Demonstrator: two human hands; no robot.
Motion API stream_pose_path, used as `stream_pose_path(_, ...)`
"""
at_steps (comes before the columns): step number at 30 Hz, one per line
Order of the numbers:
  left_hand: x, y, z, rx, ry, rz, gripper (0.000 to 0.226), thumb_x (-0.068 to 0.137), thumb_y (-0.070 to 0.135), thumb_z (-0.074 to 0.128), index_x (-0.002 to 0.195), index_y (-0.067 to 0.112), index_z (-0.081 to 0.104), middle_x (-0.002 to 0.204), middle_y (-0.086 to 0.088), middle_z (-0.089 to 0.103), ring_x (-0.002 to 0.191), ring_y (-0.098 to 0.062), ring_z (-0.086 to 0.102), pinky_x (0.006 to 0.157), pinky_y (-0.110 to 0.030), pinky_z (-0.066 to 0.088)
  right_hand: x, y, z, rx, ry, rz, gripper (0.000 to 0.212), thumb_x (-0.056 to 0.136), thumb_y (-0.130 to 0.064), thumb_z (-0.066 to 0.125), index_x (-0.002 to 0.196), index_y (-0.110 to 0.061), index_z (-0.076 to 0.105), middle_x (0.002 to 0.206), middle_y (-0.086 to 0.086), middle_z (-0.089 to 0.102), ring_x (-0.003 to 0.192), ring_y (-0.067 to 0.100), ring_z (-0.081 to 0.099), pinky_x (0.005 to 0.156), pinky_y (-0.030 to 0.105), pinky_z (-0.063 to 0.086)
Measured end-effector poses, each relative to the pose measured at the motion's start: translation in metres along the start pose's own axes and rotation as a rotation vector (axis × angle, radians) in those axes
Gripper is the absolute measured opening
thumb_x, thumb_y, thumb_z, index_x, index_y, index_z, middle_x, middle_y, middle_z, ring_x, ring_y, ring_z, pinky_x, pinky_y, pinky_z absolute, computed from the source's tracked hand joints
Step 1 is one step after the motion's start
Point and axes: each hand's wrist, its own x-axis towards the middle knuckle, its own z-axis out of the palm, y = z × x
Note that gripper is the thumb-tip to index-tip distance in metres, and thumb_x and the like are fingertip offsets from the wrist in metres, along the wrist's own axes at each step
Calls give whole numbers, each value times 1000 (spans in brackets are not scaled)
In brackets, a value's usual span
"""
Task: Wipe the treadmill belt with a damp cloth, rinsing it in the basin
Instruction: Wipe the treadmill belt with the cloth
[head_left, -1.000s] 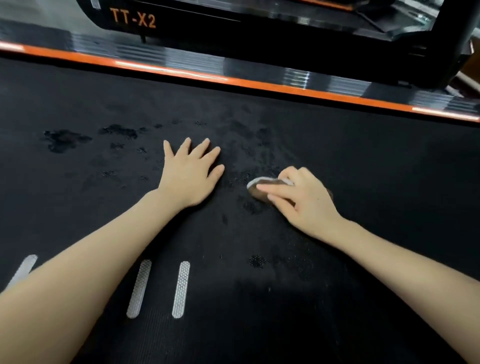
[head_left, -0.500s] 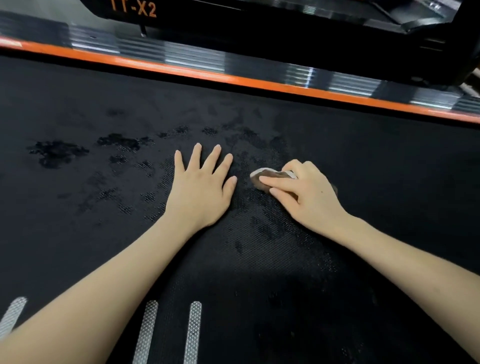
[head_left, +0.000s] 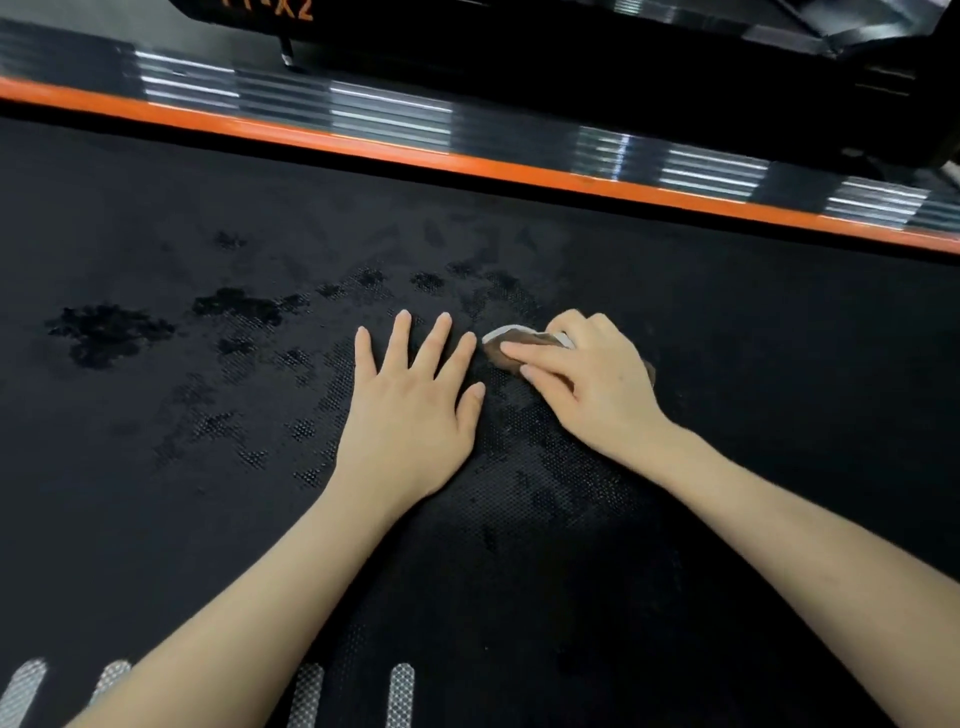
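Note:
The black textured treadmill belt (head_left: 753, 405) fills most of the view, with dark wet patches (head_left: 111, 332) left of centre. My left hand (head_left: 410, 415) lies flat on the belt with its fingers spread. Just to its right, my right hand (head_left: 587, 384) presses a small brown cloth with a pale edge (head_left: 511, 340) onto the belt, fingers curled over it. Most of the cloth is hidden under that hand. No basin is in view.
An orange strip (head_left: 467, 161) and a ribbed silver side rail (head_left: 389, 111) run along the belt's far edge. Behind them stands the black treadmill frame (head_left: 545, 57) with orange lettering. Several grey dashes (head_left: 400, 691) mark the belt near the bottom edge.
Both hands stay side by side while the view shifts up the belt. The right hand with the cloth has slid slightly left, closing the gap to the left hand.

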Motion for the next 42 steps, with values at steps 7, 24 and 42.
stream_pose_path(7,1,1,-1,-9,-7,-5,60,93,46,19,139,19,46,146,-8,43,136,-40,31,110,-62,19,87,53,20,-254,36,464,28,96,-32,47,118,-35,64,115,8,53,98,32,46,80,40,41)
stream_pose_path(24,3,-1,2,-18,2,15,59,92,46,23,138,19,46,146,-9,43,136,-40,31,109,-64,20,108,63,27,-202,24,417,29,95,-33,49,120,-33,64,114,9,53,100,35,47,84,45,42)
stream_pose_path(42,4,-2,4,-10,35,26,56,91,44,28,135,18,50,142,-11,47,133,-42,36,105,-66,25,168,51,49,-235,28,509,31,98,-33,43,123,-36,59,123,5,49,111,33,42,93,43,34)
